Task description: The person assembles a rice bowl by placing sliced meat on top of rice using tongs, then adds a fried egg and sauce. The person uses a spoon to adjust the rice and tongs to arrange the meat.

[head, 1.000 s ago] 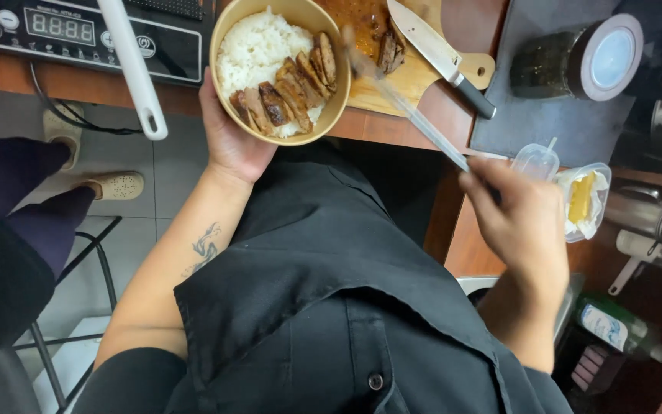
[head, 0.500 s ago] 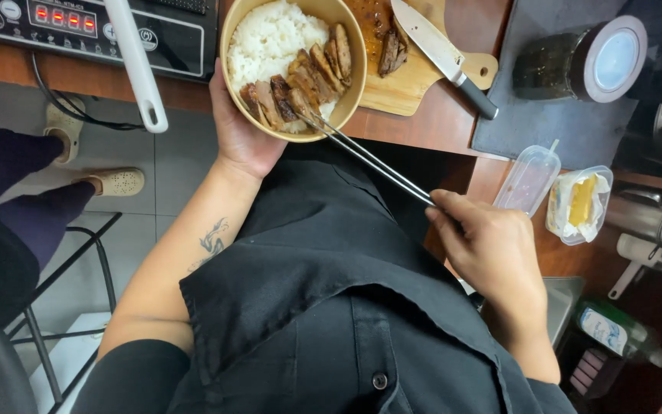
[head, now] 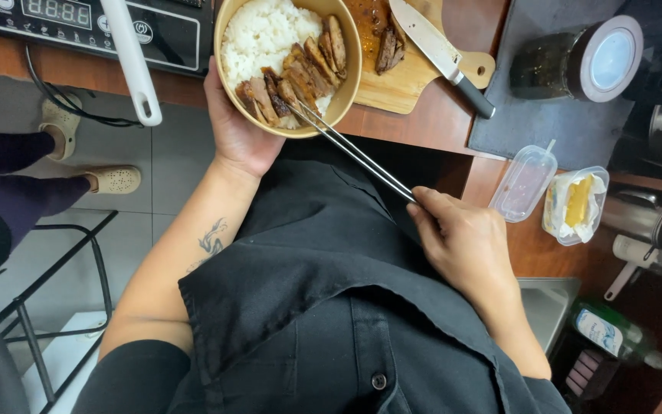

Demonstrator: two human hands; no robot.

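My left hand (head: pixel 237 126) cups a tan paper bowl (head: pixel 350 77) from below, at the edge of the wooden counter. The bowl holds white rice (head: pixel 258 34) and a row of browned meat slices (head: pixel 300 73). My right hand (head: pixel 461 241) grips long metal chopsticks (head: pixel 354 153); their tips rest on the meat slices at the near side of the bowl. Behind the bowl lies a wooden cutting board (head: pixel 392 80) with more meat pieces (head: pixel 388 50) and a knife (head: pixel 442 54).
An induction cooker (head: pixel 78 19) with a white handle (head: pixel 132 61) over it is at the left. A dark jar with a round lid (head: pixel 576 61), a clear plastic lid (head: pixel 526 184) and a small tub (head: pixel 576 207) are at the right. Another person's legs and feet (head: pixel 109 180) stand at the left.
My right hand drew back toward my body while the chopstick tips went from the cutting board into the bowl, onto the meat. The bowl stayed in my left hand.
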